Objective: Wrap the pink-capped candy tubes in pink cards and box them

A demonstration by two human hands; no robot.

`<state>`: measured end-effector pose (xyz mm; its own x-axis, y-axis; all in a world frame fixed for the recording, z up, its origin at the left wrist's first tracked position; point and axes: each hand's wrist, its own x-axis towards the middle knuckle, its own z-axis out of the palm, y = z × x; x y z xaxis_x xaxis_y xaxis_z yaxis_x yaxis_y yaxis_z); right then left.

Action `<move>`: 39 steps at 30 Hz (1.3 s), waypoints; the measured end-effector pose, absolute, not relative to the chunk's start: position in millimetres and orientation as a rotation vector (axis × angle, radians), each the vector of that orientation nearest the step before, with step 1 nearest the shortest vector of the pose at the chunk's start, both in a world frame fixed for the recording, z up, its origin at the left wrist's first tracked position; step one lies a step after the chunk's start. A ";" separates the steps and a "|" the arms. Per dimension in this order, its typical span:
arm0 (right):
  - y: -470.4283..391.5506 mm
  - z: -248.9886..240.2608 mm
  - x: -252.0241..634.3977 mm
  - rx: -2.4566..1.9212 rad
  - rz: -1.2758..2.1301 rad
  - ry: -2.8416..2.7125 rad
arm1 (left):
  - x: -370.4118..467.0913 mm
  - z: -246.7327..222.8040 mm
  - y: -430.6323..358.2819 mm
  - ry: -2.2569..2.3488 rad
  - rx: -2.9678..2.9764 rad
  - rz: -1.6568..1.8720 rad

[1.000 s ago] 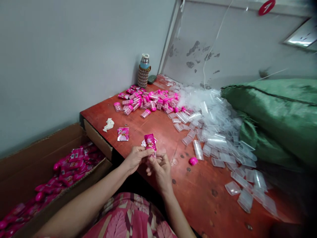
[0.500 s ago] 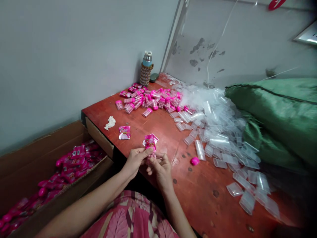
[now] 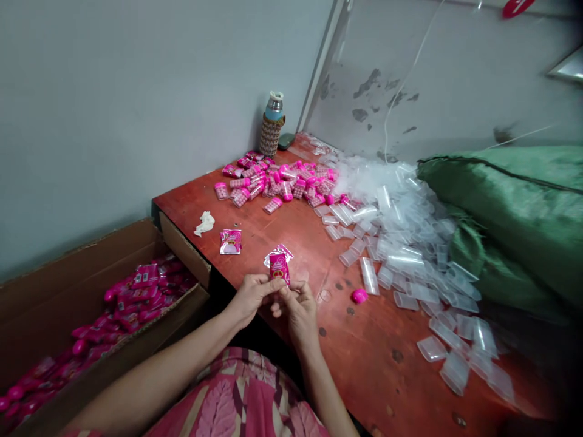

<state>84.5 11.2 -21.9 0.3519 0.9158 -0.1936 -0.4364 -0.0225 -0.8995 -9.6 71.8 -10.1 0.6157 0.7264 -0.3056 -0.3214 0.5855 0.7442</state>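
Observation:
A small bottle in a printed pink sleeve (image 3: 279, 268) stands between my two hands at the table's near edge. My left hand (image 3: 249, 298) pinches its lower left side between thumb and fingers. From the right, my right hand (image 3: 298, 308) grips the lower end, thumb on top and fingers curled beneath. The fingers cover the bottom of the bottle. Just behind it lie flat pink sleeves (image 3: 285, 250), partly hidden. Another flat sleeve (image 3: 231, 241) rests to the left on the table. A loose pink cap (image 3: 359, 295) sits to the right.
Pink-capped bottles of small balls (image 3: 273, 205) are heaped at the back of the red table (image 3: 364, 376). Clear empty tubes (image 3: 370, 276) spread along the right, beside a green sack (image 3: 510, 218). A cardboard box (image 3: 91, 255) of pink packets (image 3: 146, 276) stands left. A flask (image 3: 271, 130) is behind.
The pink sleeve has come down over the bottle, and the pale balls that showed below it are now covered. Both hands stay in nearly the same place.

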 end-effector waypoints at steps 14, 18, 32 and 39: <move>16.9 -17.8 82.9 -1.112 1.185 -0.600 | -34.8 7.1 68.0 0.770 0.562 0.964; 18.9 -15.2 93.0 -1.172 1.104 -0.611 | -70.4 15.7 85.9 0.814 0.488 1.425; 18.9 -21.8 114.6 -1.366 1.092 -0.736 | 1.6 -45.9 130.3 1.149 2.384 0.752; 47.0 -19.1 118.6 -1.332 0.949 -0.664 | -2.8 -41.8 115.5 0.976 2.259 1.026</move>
